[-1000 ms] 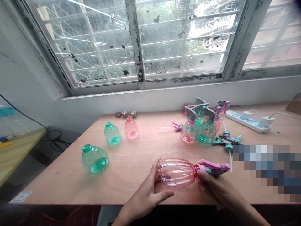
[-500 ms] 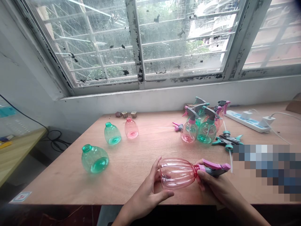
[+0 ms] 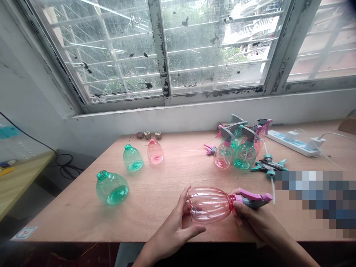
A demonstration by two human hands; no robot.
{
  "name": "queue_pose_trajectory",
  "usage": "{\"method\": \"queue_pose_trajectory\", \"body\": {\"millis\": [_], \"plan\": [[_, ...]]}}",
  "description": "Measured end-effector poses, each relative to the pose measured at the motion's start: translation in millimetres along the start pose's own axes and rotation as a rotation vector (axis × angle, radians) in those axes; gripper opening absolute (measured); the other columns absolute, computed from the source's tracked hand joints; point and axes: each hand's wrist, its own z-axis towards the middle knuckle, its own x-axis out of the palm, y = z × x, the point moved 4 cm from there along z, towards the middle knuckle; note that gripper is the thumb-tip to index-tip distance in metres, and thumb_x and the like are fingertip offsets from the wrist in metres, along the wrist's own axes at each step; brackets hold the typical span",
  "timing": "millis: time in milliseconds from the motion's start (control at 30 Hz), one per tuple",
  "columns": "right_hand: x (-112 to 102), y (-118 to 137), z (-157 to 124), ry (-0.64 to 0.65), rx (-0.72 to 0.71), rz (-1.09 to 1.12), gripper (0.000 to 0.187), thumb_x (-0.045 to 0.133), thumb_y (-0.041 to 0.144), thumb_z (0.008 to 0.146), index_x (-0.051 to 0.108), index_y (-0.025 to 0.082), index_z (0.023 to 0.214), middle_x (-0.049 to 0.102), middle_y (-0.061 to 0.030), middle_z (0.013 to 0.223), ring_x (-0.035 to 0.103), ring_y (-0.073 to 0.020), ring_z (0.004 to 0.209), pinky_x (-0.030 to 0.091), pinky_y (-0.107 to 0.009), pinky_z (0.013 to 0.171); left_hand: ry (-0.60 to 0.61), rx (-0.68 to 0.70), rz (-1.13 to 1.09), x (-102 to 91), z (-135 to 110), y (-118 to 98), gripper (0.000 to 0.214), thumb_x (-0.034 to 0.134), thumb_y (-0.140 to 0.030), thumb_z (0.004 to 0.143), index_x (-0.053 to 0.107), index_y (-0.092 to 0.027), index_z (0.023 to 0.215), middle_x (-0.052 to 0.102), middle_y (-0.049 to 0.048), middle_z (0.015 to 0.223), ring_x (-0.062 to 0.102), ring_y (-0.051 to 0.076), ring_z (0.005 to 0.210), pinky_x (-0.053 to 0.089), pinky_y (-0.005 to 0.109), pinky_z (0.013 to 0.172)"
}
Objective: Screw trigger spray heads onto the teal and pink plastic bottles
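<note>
A clear pink spray bottle [image 3: 210, 204] lies sideways in the air over the table's front part. Round its base curl the fingers of my left hand [image 3: 178, 226], some hidden behind the plastic, with the thumb along the lower side. My right hand [image 3: 247, 215] grips the neck at the pink collar, thumb in front and fingers behind. The pink-and-grey trigger head [image 3: 256, 199] sits on the neck and points right.
Left on the table [image 3: 167, 181] stand two green bottles [image 3: 112, 188] and a pink bottle [image 3: 155, 152], all without heads. Several spray bottles with heads [image 3: 244, 154] cluster at the back right, near loose teal trigger heads [image 3: 269, 165] and a power strip [image 3: 292, 142].
</note>
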Motion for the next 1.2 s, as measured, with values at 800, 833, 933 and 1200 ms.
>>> {"method": "queue_pose_trajectory", "body": {"millis": [800, 833, 933, 1200], "plan": [[0.5, -3.7, -0.5, -0.019, -0.001, 0.045, 0.039, 0.078, 0.056, 0.085, 0.066, 0.018, 0.086, 0.067, -0.0008, 0.065, 0.053, -0.0157, 0.056, 0.039, -0.031, 0.061, -0.046, 0.000, 0.060, -2.2, -0.2, 3.2, 0.104, 0.079, -0.023, 0.085, 0.012, -0.033, 0.165, 0.020, 0.0074, 0.173, 0.028, 0.034, 0.155, 0.022, 0.050, 0.129], [0.5, -4.2, -0.3, -0.018, 0.002, 0.050, 0.039, 0.078, 0.055, 0.085, 0.066, 0.018, 0.087, 0.067, -0.0006, 0.065, 0.054, -0.0156, 0.056, 0.039, -0.030, 0.061, -0.050, -0.008, 0.068, -2.2, -0.3, 2.8, 0.108, 0.082, -0.023, 0.083, 0.012, -0.032, 0.165, 0.020, 0.0078, 0.173, 0.029, 0.034, 0.155, 0.022, 0.050, 0.129], [-0.4, -6.6, 0.5, -0.012, 0.011, 0.078, 0.038, 0.080, 0.053, 0.084, 0.066, 0.019, 0.092, 0.067, 0.0006, 0.066, 0.054, -0.0148, 0.056, 0.039, -0.029, 0.060, -0.062, -0.036, 0.062, -2.8, -1.0, 2.5, 0.118, 0.088, -0.025, 0.076, 0.012, -0.032, 0.165, 0.019, 0.0084, 0.173, 0.028, 0.035, 0.155, 0.021, 0.049, 0.129], [-3.6, -11.2, 1.6, -0.018, 0.017, 0.085, 0.037, 0.082, 0.050, 0.083, 0.066, 0.019, 0.095, 0.068, 0.0009, 0.067, 0.054, -0.0139, 0.055, 0.040, -0.028, 0.058, -0.023, -0.022, -0.025, -2.8, -2.9, 4.5, 0.102, 0.076, -0.044, 0.089, 0.011, -0.029, 0.166, 0.018, 0.0093, 0.173, 0.024, 0.036, 0.156, 0.022, 0.051, 0.128]]}}
